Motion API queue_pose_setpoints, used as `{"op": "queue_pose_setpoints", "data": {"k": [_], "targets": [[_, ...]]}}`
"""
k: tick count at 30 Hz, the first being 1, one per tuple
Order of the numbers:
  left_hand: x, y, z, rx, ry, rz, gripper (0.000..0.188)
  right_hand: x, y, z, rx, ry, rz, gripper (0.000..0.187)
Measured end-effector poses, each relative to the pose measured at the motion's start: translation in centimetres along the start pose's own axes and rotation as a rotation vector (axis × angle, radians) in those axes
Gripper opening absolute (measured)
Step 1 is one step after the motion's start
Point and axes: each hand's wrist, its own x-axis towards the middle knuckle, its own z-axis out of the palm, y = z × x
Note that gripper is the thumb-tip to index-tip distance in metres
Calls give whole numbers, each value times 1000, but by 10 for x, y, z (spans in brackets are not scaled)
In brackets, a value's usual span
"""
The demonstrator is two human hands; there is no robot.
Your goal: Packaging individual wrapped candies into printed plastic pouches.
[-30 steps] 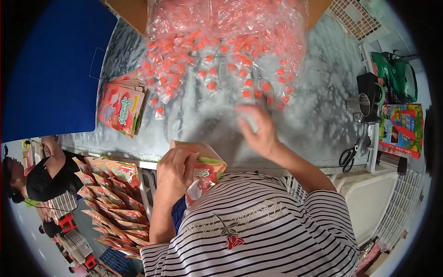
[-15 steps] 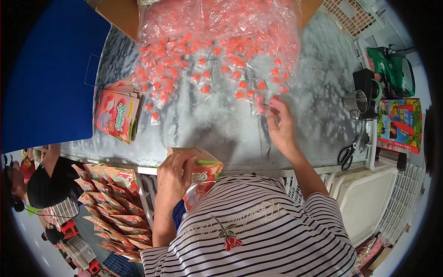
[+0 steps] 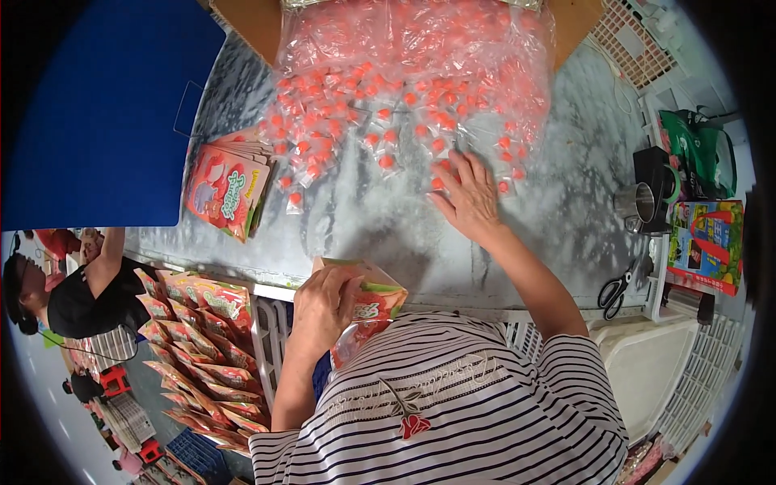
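Observation:
My left hand [image 3: 321, 315] is closed round the side of a printed red pouch [image 3: 383, 302] at the near edge of the table. The pouch's upper edge faces away from me, and its lower part lies against my striped shirt. Farther out, my right hand [image 3: 470, 202] rests over the small clear packets with red balls inside [image 3: 386, 161], its fingers spread and fingertips on a few of them. Whether any packet is pinched there cannot be seen. More packets spill toward me from a large clear plastic bag [image 3: 420, 40].
A stack of flat red pouches [image 3: 222, 186] lies left on the table. Below it, a crate holds rows of upright pouches [image 3: 202, 356]. A blue panel [image 3: 97, 121] covers the far left, near another person [image 3: 85, 299]. Scissors [image 3: 615, 294] and a metal cup [image 3: 636, 202] are on the right.
My right hand has moved left and opened out onto the packets, from the loose ones at their right edge. The left hand keeps its hold on the pouch. The view has shifted slightly.

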Motion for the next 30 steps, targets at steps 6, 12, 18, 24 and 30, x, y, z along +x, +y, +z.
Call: {"op": "queue_pose_setpoints", "data": {"k": [6, 12, 18, 24, 30], "targets": [[7, 0, -2, -4, 24, 54, 10, -17, -4, -8, 67, -3, -102, 28], [17, 6, -5, -52, -34, 42, 10, 0, -41, -41, 1236, -101, 740, 16], [23, 14, -13, -144, -80, 33, 11, 33, -116, -70, 1803, -201, 761, 17], [22, 21, -22, -210, -160, 39, 17, 26, -117, -45, 1399, -123, 289, 17], [19, 22, -16, -153, -189, 133, 14, 23, -110, -52, 1424, -71, 58, 13]]}}
